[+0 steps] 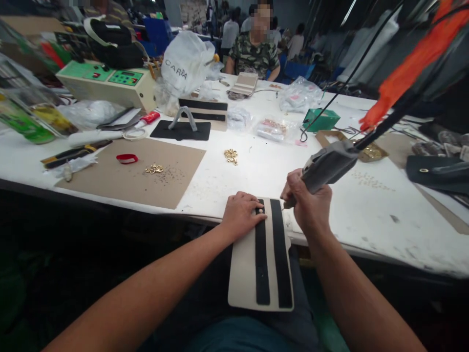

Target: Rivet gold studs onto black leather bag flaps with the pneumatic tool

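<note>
From my remote station I saw the left hand palm down on a beige panel with two black strips; whether its fingers pinched anything, I could not tell. The panel lay between the hands, its far end at the table edge, its near end over the lap. The right hand was closed around a grey corded hand tool, tip down beside the panel's far right corner. Beyond the hands I noted a gold-coloured hardware pile; left of the left hand, a brown board; beyond the right hand, a green box.
</note>
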Available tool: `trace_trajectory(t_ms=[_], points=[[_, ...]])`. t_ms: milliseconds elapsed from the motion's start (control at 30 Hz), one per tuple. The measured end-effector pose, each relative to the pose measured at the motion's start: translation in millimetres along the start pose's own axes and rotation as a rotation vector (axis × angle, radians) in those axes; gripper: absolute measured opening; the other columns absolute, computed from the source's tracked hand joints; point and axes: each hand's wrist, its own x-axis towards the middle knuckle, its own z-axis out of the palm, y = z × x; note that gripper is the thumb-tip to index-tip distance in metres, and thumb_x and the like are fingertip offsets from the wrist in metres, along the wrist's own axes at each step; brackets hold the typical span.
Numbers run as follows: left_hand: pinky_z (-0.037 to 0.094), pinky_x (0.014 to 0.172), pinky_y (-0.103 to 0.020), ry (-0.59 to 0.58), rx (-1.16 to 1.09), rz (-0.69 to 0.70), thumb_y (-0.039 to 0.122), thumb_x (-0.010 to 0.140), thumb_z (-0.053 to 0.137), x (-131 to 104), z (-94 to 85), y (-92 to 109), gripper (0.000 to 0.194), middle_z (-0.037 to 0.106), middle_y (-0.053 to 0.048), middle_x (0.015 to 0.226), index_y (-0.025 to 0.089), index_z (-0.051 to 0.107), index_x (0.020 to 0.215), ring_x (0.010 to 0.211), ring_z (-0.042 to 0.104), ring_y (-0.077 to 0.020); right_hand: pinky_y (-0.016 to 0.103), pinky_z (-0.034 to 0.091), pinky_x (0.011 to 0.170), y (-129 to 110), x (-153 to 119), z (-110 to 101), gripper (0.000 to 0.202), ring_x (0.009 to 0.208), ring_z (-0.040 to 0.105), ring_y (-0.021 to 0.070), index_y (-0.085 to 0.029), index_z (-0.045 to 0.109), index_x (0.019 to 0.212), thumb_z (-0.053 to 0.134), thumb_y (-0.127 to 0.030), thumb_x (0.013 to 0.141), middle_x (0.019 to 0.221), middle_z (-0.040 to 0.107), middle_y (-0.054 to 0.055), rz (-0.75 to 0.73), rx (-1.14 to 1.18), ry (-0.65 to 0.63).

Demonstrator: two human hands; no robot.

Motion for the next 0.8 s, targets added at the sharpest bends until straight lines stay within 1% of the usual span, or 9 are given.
trace_trajectory(t_ms=[100, 200, 267, 367, 433, 533, 600, 700, 800], points=[[0.044, 0.096, -0.046, 0.007, -0.002, 0.011, 0.045, 0.084, 0.084, -1, 1.4, 0, 0.026, 0.078, 0.0, 0.117, 0.029, 0.082, 0.105, 0.116, 0.061, -0.0276, 0.032, 0.049, 0.058, -7, -14, -43, 0.044, 0.068, 0.065, 0.0227, -0.019, 0.071, 0.1, 0.077, -0.059, 0.084, 0.075, 0.07, 0.004, 0.123, -0.39, 0.037], [0.044, 0.099, -0.048, 0.004, -0.002, 0.043, 0.044, 0.087, 0.081, -1, 3.3, -1, 0.026, 0.078, -0.001, 0.12, 0.029, 0.082, 0.108, 0.119, 0.06, -0.0287, 0.041, 0.054, 0.077, 11, -35, -80, 0.047, 0.085, 0.068, 0.0292, -0.019, 0.069, 0.117, 0.07, -0.053, 0.084, 0.096, 0.075, 0.009, 0.19, -0.744, -0.054], [0.044, 0.101, -0.049, -0.003, -0.012, 0.057, 0.042, 0.088, 0.079, -3, 3.9, -2, 0.027, 0.077, -0.002, 0.122, 0.028, 0.081, 0.111, 0.121, 0.06, -0.0297, 0.047, 0.053, 0.089, 27, -49, -98, 0.059, 0.097, 0.069, 0.0333, -0.018, 0.063, 0.133, 0.064, -0.052, 0.085, 0.11, 0.075, 0.013, 0.211, -0.822, -0.108], [0.044, 0.106, -0.05, -0.03, -0.06, 0.068, 0.039, 0.089, 0.077, -7, 1.6, -5, 0.032, 0.076, -0.004, 0.128, 0.026, 0.079, 0.118, 0.124, 0.059, -0.0307, 0.052, 0.054, 0.093, 42, -67, -115, 0.071, 0.103, 0.07, 0.0367, -0.015, 0.056, 0.145, 0.059, -0.058, 0.088, 0.117, 0.074, 0.017, 0.203, -0.87, -0.118], [0.045, 0.108, -0.049, -0.037, -0.076, 0.082, 0.038, 0.089, 0.077, -10, -1.6, -7, 0.036, 0.076, -0.005, 0.131, 0.024, 0.078, 0.122, 0.124, 0.06, -0.0302, 0.056, 0.054, 0.096, 42, -79, -119, 0.075, 0.113, 0.068, 0.0401, -0.014, 0.052, 0.15, 0.061, -0.059, 0.091, 0.126, 0.07, 0.02, 0.032, -0.96, -0.023], [0.048, 0.108, -0.047, -0.029, -0.073, 0.107, 0.036, 0.088, 0.079, -15, -6.3, -8, 0.039, 0.077, -0.005, 0.13, 0.022, 0.077, 0.124, 0.122, 0.062, -0.0294, 0.06, 0.048, 0.109, 40, -102, -117, 0.067, 0.133, 0.057, 0.0417, -0.016, 0.049, 0.155, 0.063, -0.046, 0.097, 0.143, 0.06, 0.023, -0.369, -1.08, 0.064], [0.049, 0.108, -0.047, -0.017, -0.085, 0.114, 0.034, 0.087, 0.08, -16, -8.0, -8, 0.039, 0.077, -0.006, 0.129, 0.021, 0.077, 0.123, 0.121, 0.063, -0.0298, 0.058, 0.048, 0.111, 45, -119, -109, 0.053, 0.139, 0.054, 0.0386, -0.022, 0.052, 0.153, 0.059, -0.031, 0.101, 0.15, 0.057, 0.019, -0.557, -1.113, -0.122], [0.05, 0.11, -0.048, 0.001, -0.134, 0.108, 0.029, 0.085, 0.08, -17, -8.7, -8, 0.038, 0.078, -0.008, 0.126, 0.02, 0.078, 0.122, 0.122, 0.065, -0.03, 0.056, 0.052, 0.107, 61, -136, -92, 0.047, 0.144, 0.05, 0.0363, -0.029, 0.061, 0.146, 0.052, -0.016, 0.101, 0.155, 0.055, 0.012, -0.699, -1.119, -0.474], [0.05, 0.112, -0.045, 0.012, -0.218, 0.091, 0.024, 0.083, 0.08, -22, -10.7, -10, 0.037, 0.079, -0.009, 0.123, 0.019, 0.079, 0.119, 0.122, 0.066, -0.0287, 0.056, 0.054, 0.105, 72, -137, -76, 0.044, 0.144, 0.052, 0.0345, -0.032, 0.069, 0.135, 0.052, -0.012, 0.1, 0.149, 0.063, 0.008, -0.767, -1.028, -0.595]])
